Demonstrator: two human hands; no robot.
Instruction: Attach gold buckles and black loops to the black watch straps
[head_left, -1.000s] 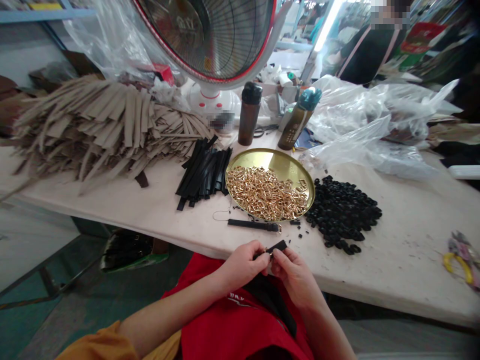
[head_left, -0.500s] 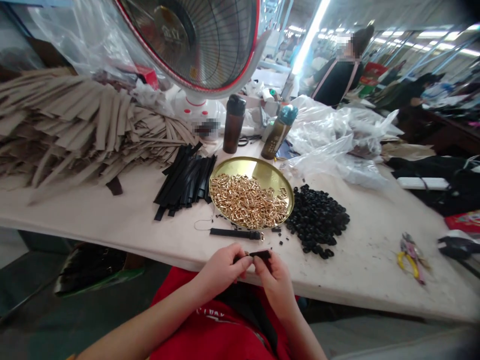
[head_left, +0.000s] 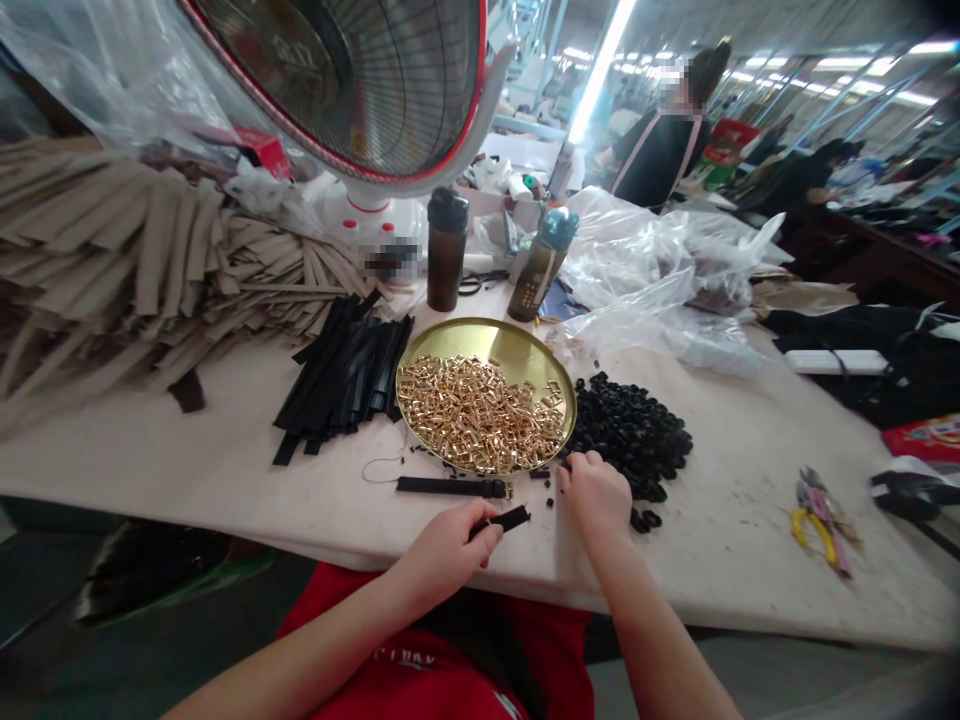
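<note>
OK, clock is centred on the tray (head_left: 510,345), 12 pointing away from the person. Left hand (head_left: 450,545) sits between 6 and 7, grip pinching a black strap (head_left: 513,519). Strap is at 6, near the front edge of the tabletop (head_left: 720,560), free end pointing between 2 and 3.

Right hand (head_left: 600,495) is between 4 and 5, well apart from the strap, at the 8 o'clock side of the loops (head_left: 637,425). Fingers curl inward, tips partly hidden; can't tell whether that grip has anything in it.

Tray carries a heap of gold buckles (head_left: 480,410). Loops pile up black at 3, right beside the tray. Second strap (head_left: 446,487) lies flat at 7, gold buckle at its 3 o'clock end. Black strips (head_left: 345,380) at 9, tan strips (head_left: 142,260) at 10. Pliers (head_left: 817,525) at 4, yellow handle showing. Fan (head_left: 390,90) at 11, dark bottle (head_left: 447,255) just short of 12, plastic bags (head_left: 652,265) at 2.
</note>
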